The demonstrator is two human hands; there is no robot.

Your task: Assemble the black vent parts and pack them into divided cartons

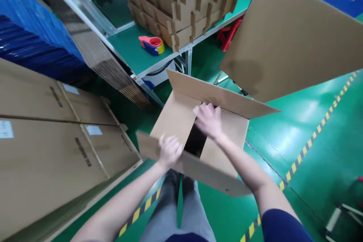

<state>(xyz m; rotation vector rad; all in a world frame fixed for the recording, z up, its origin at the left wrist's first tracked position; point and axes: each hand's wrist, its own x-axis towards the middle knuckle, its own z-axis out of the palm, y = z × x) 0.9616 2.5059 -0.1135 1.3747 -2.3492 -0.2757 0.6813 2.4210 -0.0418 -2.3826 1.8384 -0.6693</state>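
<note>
A cardboard box (pixel 172 115) stands in front of my legs with its top flaps up. Its two inner flaps are folded inward, leaving a dark gap between them; what lies inside is too dark to make out. The near long flap (pixel 210 172) tilts toward me, and my left hand (pixel 170 150) is closed over its upper edge. Over the gap, close to the far long flap (pixel 218 96), is my right hand (pixel 209 120), slightly blurred. Its fingers are spread and hold nothing visible; whether they touch the cardboard I cannot tell.
A green-topped table (pixel 121 47) carries a tape dispenser (pixel 153 44) and stacked slotted cardboard dividers (pixel 181 7). Flattened cartons (pixel 110 70) lean at left, beside strapped boxes (pixel 42 151). A large cardboard panel (pixel 297 38) stands at right. Yellow-black tape (pixel 314 134) marks the floor.
</note>
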